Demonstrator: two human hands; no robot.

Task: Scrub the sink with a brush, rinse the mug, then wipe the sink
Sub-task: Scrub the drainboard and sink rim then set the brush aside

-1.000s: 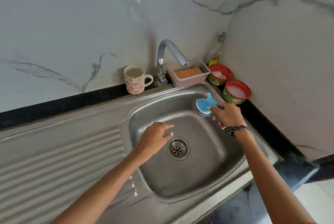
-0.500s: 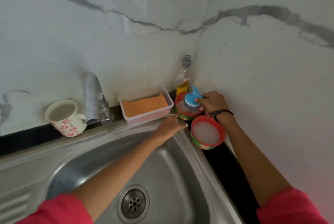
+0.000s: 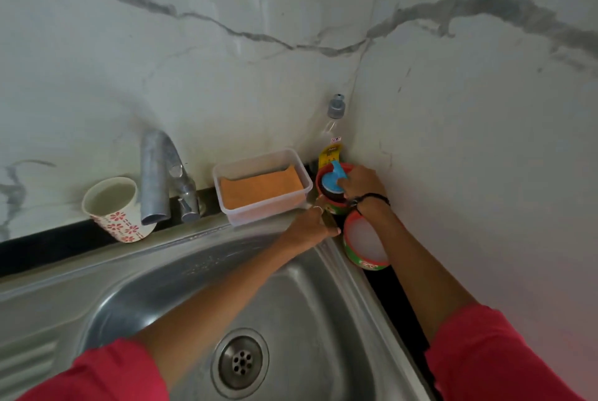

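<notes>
My right hand (image 3: 360, 184) grips the blue round brush (image 3: 332, 180) and presses it down into the far red-rimmed tub (image 3: 336, 205) in the back right corner. My left hand (image 3: 312, 230) rests on the steel sink's (image 3: 200, 274) back right rim beside that tub, fingers curled, holding nothing I can see. The white mug with red flowers (image 3: 113, 209) stands on the ledge left of the tap (image 3: 158, 177). The sink drain (image 3: 239, 362) lies below my arms.
A clear plastic box with an orange sponge (image 3: 262, 190) sits between tap and tubs. A second red-rimmed tub of white paste (image 3: 365, 243) stands nearer me. A clear bottle with a grey cap (image 3: 333, 129) is in the wall corner. Marble walls close the back and right.
My right hand carried the brush from the sink basin up to the far tub and now pushes it in. My left hand moved from the basin to the sink's back right rim.
</notes>
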